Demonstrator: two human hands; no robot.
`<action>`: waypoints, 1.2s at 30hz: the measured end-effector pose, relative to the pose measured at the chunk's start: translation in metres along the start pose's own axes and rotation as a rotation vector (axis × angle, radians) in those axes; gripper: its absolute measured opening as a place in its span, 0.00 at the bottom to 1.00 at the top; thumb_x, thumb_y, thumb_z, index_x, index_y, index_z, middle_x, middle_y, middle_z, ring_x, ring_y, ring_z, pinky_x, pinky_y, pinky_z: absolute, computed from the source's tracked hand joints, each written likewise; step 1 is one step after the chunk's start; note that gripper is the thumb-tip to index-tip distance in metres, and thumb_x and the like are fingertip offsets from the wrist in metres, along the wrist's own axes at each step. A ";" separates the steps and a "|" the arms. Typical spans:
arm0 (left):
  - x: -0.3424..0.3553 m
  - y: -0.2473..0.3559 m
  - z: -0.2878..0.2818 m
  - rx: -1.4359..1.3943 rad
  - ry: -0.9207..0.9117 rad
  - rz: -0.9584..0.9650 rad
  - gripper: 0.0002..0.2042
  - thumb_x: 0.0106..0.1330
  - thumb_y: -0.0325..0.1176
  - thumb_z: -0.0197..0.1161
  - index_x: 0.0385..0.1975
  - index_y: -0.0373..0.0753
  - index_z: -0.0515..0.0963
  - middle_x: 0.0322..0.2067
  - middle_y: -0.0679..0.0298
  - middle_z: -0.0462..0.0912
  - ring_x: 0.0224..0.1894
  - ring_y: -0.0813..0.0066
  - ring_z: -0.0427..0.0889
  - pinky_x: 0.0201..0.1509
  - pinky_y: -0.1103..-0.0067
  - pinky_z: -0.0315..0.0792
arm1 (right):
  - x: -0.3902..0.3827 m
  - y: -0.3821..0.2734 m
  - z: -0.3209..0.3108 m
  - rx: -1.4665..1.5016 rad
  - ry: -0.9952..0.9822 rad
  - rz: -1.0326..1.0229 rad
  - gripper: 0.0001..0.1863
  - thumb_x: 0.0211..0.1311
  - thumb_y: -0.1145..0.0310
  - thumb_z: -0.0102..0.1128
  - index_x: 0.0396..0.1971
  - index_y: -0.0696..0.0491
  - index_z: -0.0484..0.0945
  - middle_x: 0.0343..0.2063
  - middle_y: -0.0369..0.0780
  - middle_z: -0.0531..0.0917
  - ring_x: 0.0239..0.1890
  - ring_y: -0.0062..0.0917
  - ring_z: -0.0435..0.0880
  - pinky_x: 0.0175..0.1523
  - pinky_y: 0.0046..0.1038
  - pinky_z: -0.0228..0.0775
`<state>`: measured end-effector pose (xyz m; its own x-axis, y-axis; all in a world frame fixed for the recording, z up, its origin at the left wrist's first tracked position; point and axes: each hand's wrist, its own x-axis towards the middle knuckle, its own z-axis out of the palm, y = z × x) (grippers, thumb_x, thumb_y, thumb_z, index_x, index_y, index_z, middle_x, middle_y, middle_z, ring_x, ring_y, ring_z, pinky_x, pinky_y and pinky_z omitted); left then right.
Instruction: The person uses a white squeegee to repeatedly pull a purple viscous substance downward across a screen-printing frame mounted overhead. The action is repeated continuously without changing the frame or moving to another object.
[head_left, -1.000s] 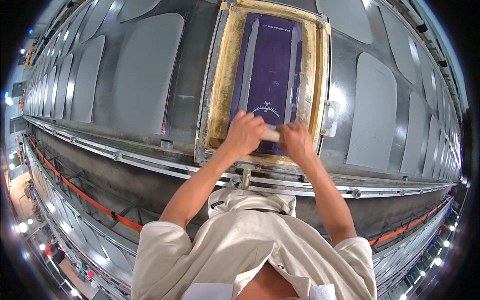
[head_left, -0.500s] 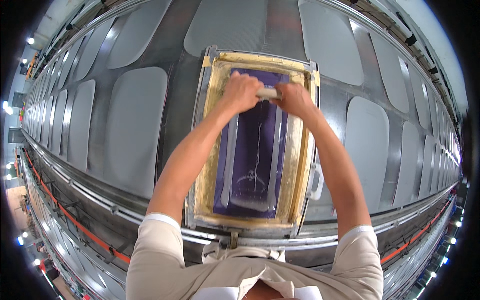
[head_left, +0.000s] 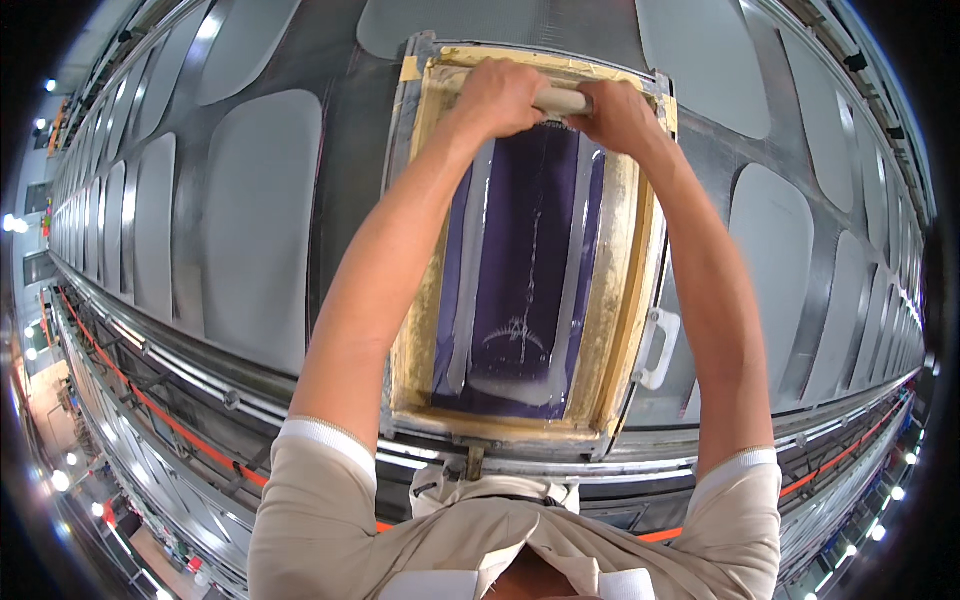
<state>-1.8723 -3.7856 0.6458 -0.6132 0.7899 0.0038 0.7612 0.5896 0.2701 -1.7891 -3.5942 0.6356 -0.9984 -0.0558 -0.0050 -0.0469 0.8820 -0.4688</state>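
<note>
Both my hands grip a pale, bar-like squeegee handle (head_left: 563, 101) at the far end of a screen-printing frame (head_left: 632, 330). My left hand (head_left: 503, 97) is closed round its left part, and my right hand (head_left: 618, 115) round its right part. The squeegee's blade is hidden under my hands. Below it lies the dark purple screen mesh (head_left: 508, 240), with a grey strip of ink along each side, a thin pale line down the middle and a small arched mark near the close end. Yellowish tape covers the frame's inner edges.
Rows of grey rounded panels (head_left: 262, 215) lie on the long dark table to both sides. A white handle (head_left: 660, 350) sticks out from the frame's right side. A metal rail (head_left: 640, 468) and an orange strip (head_left: 205, 445) run along the table's near edge.
My hands and the squeegee have moved away from me to the far end of the frame, baring more of the purple mesh. The whole view has shifted slightly.
</note>
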 end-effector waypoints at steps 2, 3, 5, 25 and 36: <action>-0.032 0.016 0.003 0.006 -0.014 0.017 0.11 0.54 0.43 0.73 0.34 0.47 0.86 0.33 0.59 0.87 0.40 0.55 0.86 0.46 0.62 0.76 | -0.034 -0.018 0.007 0.016 -0.017 -0.004 0.14 0.53 0.63 0.75 0.37 0.54 0.85 0.30 0.49 0.87 0.37 0.48 0.86 0.44 0.44 0.78; -0.054 0.024 0.005 0.007 -0.025 0.021 0.10 0.54 0.42 0.73 0.33 0.47 0.86 0.33 0.60 0.87 0.40 0.55 0.86 0.47 0.62 0.76 | -0.054 -0.031 0.010 0.024 -0.026 -0.010 0.14 0.53 0.63 0.75 0.37 0.54 0.85 0.30 0.49 0.87 0.37 0.48 0.86 0.43 0.44 0.78; -0.102 0.044 0.014 -0.026 0.015 0.060 0.08 0.55 0.40 0.72 0.31 0.47 0.86 0.30 0.61 0.86 0.38 0.58 0.85 0.45 0.63 0.74 | -0.098 -0.054 0.018 0.032 -0.039 -0.015 0.14 0.53 0.63 0.75 0.36 0.54 0.84 0.30 0.49 0.86 0.37 0.47 0.86 0.43 0.44 0.78; -0.356 0.168 0.042 0.037 0.129 0.075 0.12 0.49 0.28 0.64 0.35 0.41 0.84 0.37 0.67 0.81 0.43 0.68 0.77 0.52 0.69 0.67 | -0.308 0.008 0.077 0.193 0.599 0.757 0.20 0.72 0.53 0.57 0.35 0.58 0.79 0.23 0.48 0.82 0.28 0.42 0.80 0.36 0.41 0.70; -0.389 0.132 0.010 0.006 0.203 -0.029 0.09 0.50 0.29 0.64 0.32 0.46 0.83 0.35 0.74 0.81 0.42 0.73 0.78 0.52 0.72 0.65 | -0.276 -0.073 0.057 0.348 0.643 0.607 0.16 0.71 0.61 0.62 0.30 0.59 0.75 0.21 0.38 0.76 0.26 0.23 0.69 0.34 0.32 0.65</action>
<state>-1.5311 -4.0132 0.6704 -0.6647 0.7225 0.1904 0.7432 0.6132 0.2676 -1.5085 -3.6698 0.6211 -0.6797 0.7260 0.1046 0.3935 0.4812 -0.7833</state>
